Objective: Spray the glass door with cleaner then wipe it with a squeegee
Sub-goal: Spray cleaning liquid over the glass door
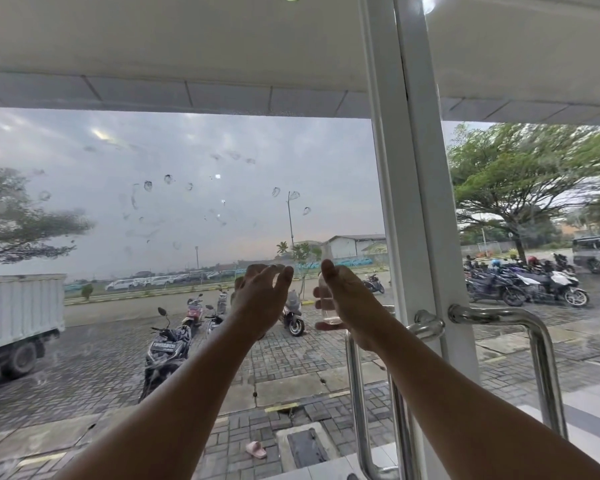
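Head view looks out through the glass door (pixel 187 209), with two bare forearms reaching up toward the left pane. A white frame (pixel 407 202) runs top to bottom between this pane and the one on the right. It carries two chrome pull handles: one (pixel 355 393) just below the right forearm, and the other (pixel 548 358) on the right pane. The right arm crosses in front of the nearer handle's top.

Beyond the glass are one white truck (pixel 18 313) at the left and one dark van (pixel 596 252) at the far right. Two trees stand outside, one on each side. At least five scooters stand on the paving behind the left pane, the nearest (pixel 167 344) just left of the left forearm. A further row on the right is too crowded to count. One pink sandal (pixel 256 449) lies on the bricks low in the middle.

More than a dozen ringed smudges (pixel 148 186) are scattered over the upper left pane, above both hands.

The left hand (pixel 262 292) is spread, its fingers loosely curved and holding nothing. Whether it touches the glass cannot be told.

The right hand (pixel 345 299) wraps its fingers around the one clear spray bottle (pixel 327 311), just beside the left hand and left of the frame. The bottle stands upright, long axis vertical and spray head uppermost. Which way the nozzle faces is too faint to tell.
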